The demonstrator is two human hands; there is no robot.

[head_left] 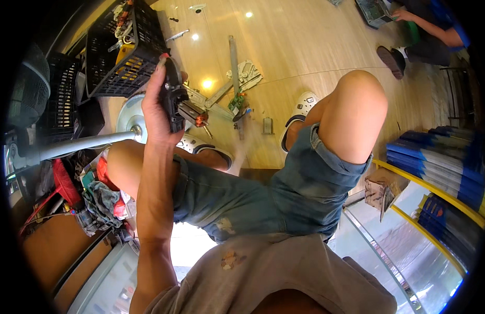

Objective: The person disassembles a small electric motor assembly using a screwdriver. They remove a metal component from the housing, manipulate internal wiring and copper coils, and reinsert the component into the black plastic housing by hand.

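My left hand [158, 112] is raised at the left, its fingers wrapped round a motor assembly [174, 97]. This has a black housing and a bare armature [191, 111] sticking out, with copper windings and a thin shaft at the end. My right hand is out of view. On the floor beyond lies a linkage of crossed metal arms [219, 94] with a fan-shaped plate [249, 75]. A small green piece [235, 102] rests against one arm. Near my right shoe stands a grey metal can [267, 125].
Black plastic crates [125, 63] hold parts at the left, beside a fan's round base [132, 119] and pole [88, 145]. Blue stacked packages [431, 157] fill a yellow-edged shelf [436, 184] at right. Another person's hand [404, 15] touches a grey box [375, 13] at far right.
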